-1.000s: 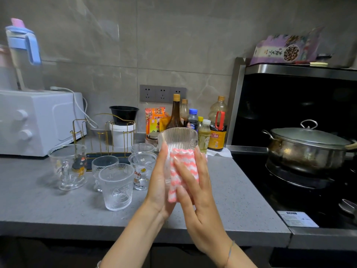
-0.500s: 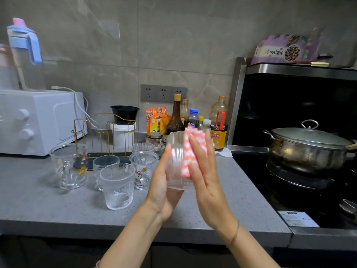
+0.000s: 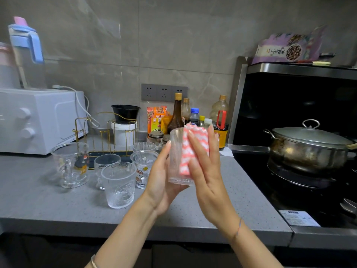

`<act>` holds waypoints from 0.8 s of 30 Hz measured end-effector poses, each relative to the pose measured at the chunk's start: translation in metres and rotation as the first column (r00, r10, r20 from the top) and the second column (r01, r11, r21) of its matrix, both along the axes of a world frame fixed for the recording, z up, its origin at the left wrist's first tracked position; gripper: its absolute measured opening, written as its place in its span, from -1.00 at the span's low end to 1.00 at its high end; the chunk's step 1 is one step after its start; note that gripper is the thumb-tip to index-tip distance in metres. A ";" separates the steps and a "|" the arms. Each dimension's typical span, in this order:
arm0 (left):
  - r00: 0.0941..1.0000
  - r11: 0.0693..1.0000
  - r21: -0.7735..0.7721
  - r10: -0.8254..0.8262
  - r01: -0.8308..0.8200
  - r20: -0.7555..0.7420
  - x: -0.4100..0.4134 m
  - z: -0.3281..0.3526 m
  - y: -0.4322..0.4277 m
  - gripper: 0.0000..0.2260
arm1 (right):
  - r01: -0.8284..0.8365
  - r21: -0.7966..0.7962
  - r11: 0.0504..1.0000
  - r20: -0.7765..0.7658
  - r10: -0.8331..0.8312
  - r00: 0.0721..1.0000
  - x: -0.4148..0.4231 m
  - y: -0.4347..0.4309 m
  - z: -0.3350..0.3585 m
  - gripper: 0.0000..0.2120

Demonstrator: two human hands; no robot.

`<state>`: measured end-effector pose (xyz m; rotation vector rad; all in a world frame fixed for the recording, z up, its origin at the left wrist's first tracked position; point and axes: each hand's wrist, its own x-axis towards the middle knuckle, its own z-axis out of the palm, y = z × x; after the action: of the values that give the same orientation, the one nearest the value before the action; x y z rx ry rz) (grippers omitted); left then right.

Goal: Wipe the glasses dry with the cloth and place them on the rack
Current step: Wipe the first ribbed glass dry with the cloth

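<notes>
Glass sets the terms here: a tall ribbed tumbler [image 3: 176, 157] is held upright in the air above the front of the grey surface [image 3: 38, 200]. The left grip [image 3: 164, 182] cradles it from the left and below, with the thumb lying up the side wall and the palm backing the base. The fingers behind are hidden, but they look wrapped round the back. The right grip [image 3: 207, 171] is spread flat with straight fingers, pressing a folded pink-and-white cloth [image 3: 193, 149] against the tumbler's right wall. It clamps nothing and only pushes.

The tumbler is probably light and rigid, and would likely break if it fell on the hard top. If damp it is likely slippery, though the ribs should give the skin some bite. The safest hold looks to be low, round the lower wall with the palm under the base, which leaves the rim and upper wall free for wiping. The cloth is soft and limp and will follow the ribs only under pressure.

Five more glasses, among them a handled mug [image 3: 71, 165] and a frosted glass [image 3: 118, 184], stand on the surface just in front of the gold wire rack [image 3: 108, 132]. The tumbler is not yet on it.
</notes>
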<state>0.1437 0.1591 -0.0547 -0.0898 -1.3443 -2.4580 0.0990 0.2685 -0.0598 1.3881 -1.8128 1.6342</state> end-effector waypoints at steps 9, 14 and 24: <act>1.000 0.999 0.036 -0.018 0.019 -0.025 0.002 -0.003 0.003 -0.45 | -0.009 -0.002 1.000 -0.049 0.009 0.999 0.008 -0.005 -0.006 -0.56; 0.997 0.988 0.138 -0.074 0.074 -0.005 -0.001 -0.003 -0.005 -0.35 | -0.071 0.059 0.996 0.012 0.071 0.997 0.025 0.000 -0.037 -0.55; 0.993 0.989 0.093 -0.121 0.119 0.014 -0.003 -0.008 0.004 -0.42 | -0.016 -0.010 1.000 0.036 0.016 0.999 -0.007 -0.003 0.003 -0.56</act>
<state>0.1405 0.1632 -0.0625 -0.1281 -1.2652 -2.6235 0.0919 0.2652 -0.0569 1.3815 -1.8159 1.6840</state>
